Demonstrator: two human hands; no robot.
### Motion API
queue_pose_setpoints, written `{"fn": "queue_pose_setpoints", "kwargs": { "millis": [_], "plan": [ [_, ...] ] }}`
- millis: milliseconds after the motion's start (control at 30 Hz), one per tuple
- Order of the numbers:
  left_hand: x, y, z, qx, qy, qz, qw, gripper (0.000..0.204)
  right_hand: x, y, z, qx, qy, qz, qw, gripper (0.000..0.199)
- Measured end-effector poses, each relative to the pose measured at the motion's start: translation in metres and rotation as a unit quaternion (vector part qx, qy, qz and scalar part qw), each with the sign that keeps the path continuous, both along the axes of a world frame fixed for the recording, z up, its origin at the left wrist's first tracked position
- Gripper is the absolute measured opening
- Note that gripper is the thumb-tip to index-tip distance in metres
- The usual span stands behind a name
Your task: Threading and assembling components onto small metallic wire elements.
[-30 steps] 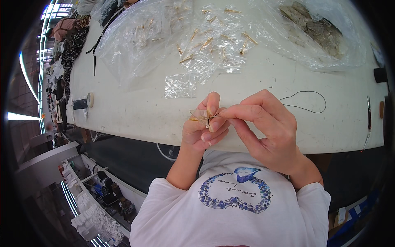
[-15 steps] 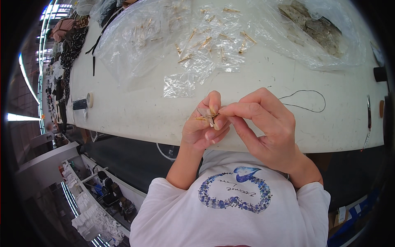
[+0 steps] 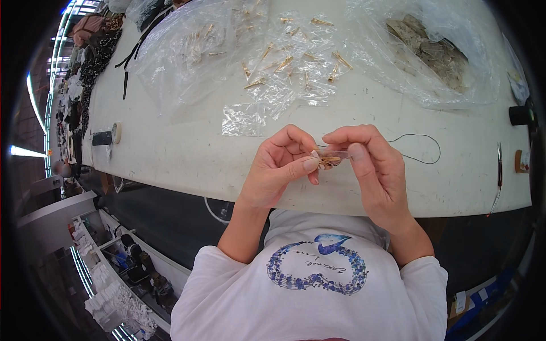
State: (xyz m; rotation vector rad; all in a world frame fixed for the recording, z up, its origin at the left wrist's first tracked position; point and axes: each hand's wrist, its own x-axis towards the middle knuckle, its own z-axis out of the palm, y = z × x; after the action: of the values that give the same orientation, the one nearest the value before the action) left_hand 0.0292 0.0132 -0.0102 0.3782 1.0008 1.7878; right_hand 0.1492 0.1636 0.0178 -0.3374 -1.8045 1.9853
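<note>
In the head view, the left hand (image 3: 270, 170) pinches a small clear bag (image 3: 341, 154) with gold pieces (image 3: 329, 162) between thumb and fingers; the right hand (image 3: 378, 170) grips the bag's other end. All this is above the table (image 3: 187, 153), near its front edge. Uneven pulling could tear the thin film; a loosened left pinch could drop the gold pieces.

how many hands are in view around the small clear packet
2. The left hand holds the small clear packet from its left side; the right hand is at its right edge. Some fingers are partly hidden, but no other hand shows.
</note>
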Motion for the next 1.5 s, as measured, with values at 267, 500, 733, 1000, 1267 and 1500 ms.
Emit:
{"fn": "queue_pose_setpoints", "kwargs": {
  "millis": [267,500,733,1000,1267,1500],
  "plan": [
    [0.003,0.006,0.0,-0.026,0.099,0.029,0.994,0.018,-0.001,0.007,0.003,0.192,-0.002,0.027,0.981,0.014],
    [0.01,0.011,0.004,-0.042,0.119,0.045,0.991,0.019,-0.004,0.008,-0.001,0.387,0.046,-0.051,0.919,0.016],
    [0.0,0.003,0.002,-0.127,0.17,0.119,0.97,0.015,0.005,0.024,0.011,0.23,0.171,-0.058,0.956,0.01],
    [-0.011,-0.003,0.003,-0.089,0.254,0.138,0.953,0.016,0.048,0.094,0.029,-0.207,0.304,-0.065,0.928,0.017],
    [-0.025,-0.018,0.008,-0.091,0.279,0.236,0.927,0.014,0.102,0.131,0.045,-0.143,0.352,-0.129,0.916,0.019],
    [-0.042,-0.024,0.001,-0.08,0.261,0.377,0.885,0.017,0.148,0.144,0.061,0.047,0.333,-0.383,0.861,0.012]
  ]
}}
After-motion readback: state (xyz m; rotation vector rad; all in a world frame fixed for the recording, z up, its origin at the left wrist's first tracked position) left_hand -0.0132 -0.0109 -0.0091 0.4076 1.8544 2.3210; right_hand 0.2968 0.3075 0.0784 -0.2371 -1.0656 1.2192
